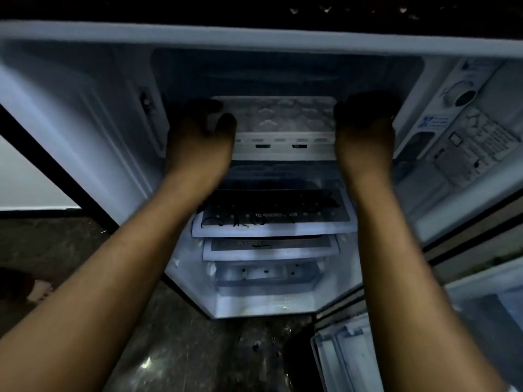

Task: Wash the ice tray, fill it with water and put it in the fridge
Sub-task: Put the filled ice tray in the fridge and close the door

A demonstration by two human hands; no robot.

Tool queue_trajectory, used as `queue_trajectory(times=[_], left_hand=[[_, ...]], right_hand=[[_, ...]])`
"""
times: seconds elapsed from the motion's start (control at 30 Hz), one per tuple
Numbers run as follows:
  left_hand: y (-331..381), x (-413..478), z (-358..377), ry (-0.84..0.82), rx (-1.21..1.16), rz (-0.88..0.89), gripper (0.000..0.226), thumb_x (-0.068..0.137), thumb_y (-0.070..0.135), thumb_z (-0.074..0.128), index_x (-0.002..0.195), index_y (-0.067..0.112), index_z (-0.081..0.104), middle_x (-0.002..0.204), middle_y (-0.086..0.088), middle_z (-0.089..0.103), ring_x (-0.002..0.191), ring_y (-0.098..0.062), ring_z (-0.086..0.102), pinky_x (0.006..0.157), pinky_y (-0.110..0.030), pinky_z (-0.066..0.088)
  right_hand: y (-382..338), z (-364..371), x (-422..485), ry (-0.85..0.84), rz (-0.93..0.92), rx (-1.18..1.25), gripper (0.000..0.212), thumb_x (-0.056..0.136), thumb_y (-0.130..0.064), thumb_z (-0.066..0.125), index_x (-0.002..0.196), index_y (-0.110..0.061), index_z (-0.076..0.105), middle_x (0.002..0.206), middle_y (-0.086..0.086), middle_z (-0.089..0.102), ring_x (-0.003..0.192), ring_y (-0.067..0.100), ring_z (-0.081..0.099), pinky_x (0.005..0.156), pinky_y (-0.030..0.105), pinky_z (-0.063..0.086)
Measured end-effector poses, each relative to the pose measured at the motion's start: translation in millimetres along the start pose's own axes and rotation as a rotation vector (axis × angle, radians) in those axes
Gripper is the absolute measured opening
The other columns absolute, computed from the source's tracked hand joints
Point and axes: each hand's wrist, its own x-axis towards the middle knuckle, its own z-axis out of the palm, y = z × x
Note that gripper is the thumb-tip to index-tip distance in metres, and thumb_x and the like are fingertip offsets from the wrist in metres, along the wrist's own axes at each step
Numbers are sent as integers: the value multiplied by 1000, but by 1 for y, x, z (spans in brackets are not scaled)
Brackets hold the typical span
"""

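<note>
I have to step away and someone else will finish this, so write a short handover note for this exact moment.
Left hand: closed on the left end of the ice tray.
Right hand: on the tray's right end; fingers are in shadow, so the grip is unclear.
Tray: level, inside the top compartment of the open fridge, above a white ledge.
Done: tray brought to the fridge.
Left: seat it, let go, shut the door.

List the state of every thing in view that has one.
Fridge door: open.
Ice tray: level, held at both ends inside the top compartment.
Left hand: gripping the tray's left end.
Right hand: gripping its right end.
Glass shelves: in place, bare.
</note>
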Motion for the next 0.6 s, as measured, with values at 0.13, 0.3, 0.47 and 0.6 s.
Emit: queue_trajectory(times=[0.13, 0.3, 0.47, 0.6], left_hand=[[-14, -34, 7, 39, 308, 344, 62, 104, 43, 51, 160, 18, 46, 175, -17, 20, 160, -40, 24, 129, -44, 26], [-21, -48, 17, -76, 568, 570, 71, 105, 53, 36, 168, 20, 28, 177, -20, 10, 162, -45, 7, 130, -65, 7], [-25, -38, 17, -112, 647, 583, 72, 105, 55, 31, 170, 25, 21, 177, -16, 11, 163, -42, 7, 131, -61, 0], [-24, -24, 18, -170, 673, 566, 74, 104, 59, 31, 171, 30, 13, 179, -12, 6, 164, -39, 2, 132, -58, -1]], right_hand=[[8, -1, -37, 98, -322, -208, 35, 100, -21, 60, 128, -2, 67, 132, 15, 66, 120, 19, 60, 98, 21, 47], [17, 5, -59, -101, -490, -548, 60, 102, -37, 52, 152, -4, 50, 163, 20, 41, 153, 42, 32, 126, 59, 21], [17, 11, -58, -224, -409, -677, 77, 105, -57, 31, 165, -9, 25, 174, 14, 18, 162, 35, 7, 130, 51, -3], [16, 13, -47, -273, -403, -729, 74, 108, -52, 32, 167, -9, 18, 174, 13, 14, 162, 35, 4, 131, 52, -2]])
